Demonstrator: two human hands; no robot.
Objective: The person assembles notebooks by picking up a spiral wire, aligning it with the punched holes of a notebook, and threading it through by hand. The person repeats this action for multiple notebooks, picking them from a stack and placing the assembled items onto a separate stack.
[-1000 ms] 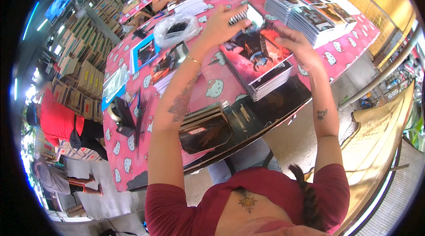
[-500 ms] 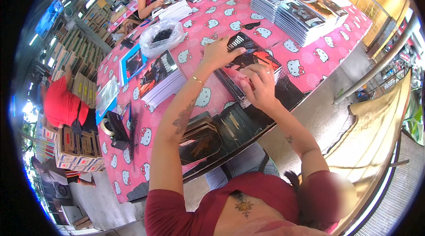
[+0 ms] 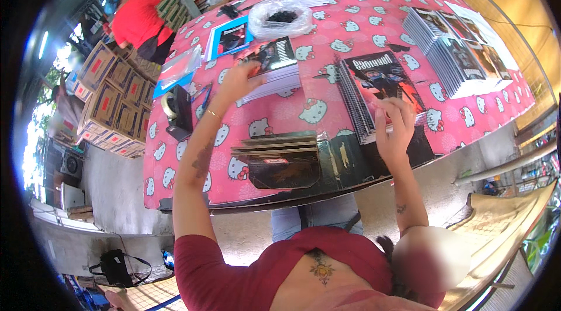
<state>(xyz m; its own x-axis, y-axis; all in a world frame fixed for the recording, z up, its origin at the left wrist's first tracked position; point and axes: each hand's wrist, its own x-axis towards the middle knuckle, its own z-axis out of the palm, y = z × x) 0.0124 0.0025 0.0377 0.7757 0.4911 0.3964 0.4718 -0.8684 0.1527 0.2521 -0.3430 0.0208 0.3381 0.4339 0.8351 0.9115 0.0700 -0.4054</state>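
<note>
My left hand (image 3: 236,82) reaches over the left edge of a stack of booklets (image 3: 273,80) with dark, red-splashed covers. Its fingers are apart and at the stack; nothing shows in them. To the right lies a pile of spiral-bound booklets (image 3: 383,71), black binding along its left side and a dark and red illustrated cover on top. My right hand (image 3: 397,124) rests on the lower part of that cover, fingers bent and loosely apart. What lies under its fingertips is hidden.
A plastic bag of black pieces (image 3: 279,19) sits beyond the left stack. Tall booklet stacks (image 3: 461,57) stand at the right. A tape dispenser (image 3: 177,113) and dark boards (image 3: 280,168) lie nearer. A person in red (image 3: 137,19) bends by cartons (image 3: 117,103); another sits across the table.
My left hand has left the spiral-bound pile and moved left to the other booklet stack. My right hand stays on the pile. The view has turned left.
</note>
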